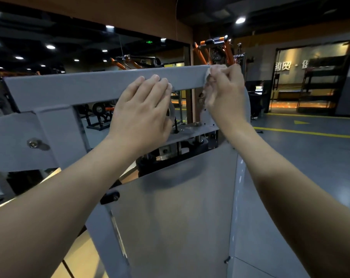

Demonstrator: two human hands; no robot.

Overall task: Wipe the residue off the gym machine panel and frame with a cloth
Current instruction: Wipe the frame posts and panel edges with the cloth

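Panel (180,217) stands low; frame (90,83) crosses above it. Left hand (144,115) lies flat on the frame, fingers straight, likely bracing. Right hand (224,91) pinches the cloth (210,70) against the frame's right end, placed to wipe there.

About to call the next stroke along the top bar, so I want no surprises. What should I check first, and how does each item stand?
1. cloth gripped by the right hand: ok.
2. Cloth touching the top bar at its right end: ok.
3. Leftward stroke path free: not ok, the left hand rests flat on the bar.
4. Residue remaining on the bar: cannot tell.
5. panel below already wiped: cannot tell.
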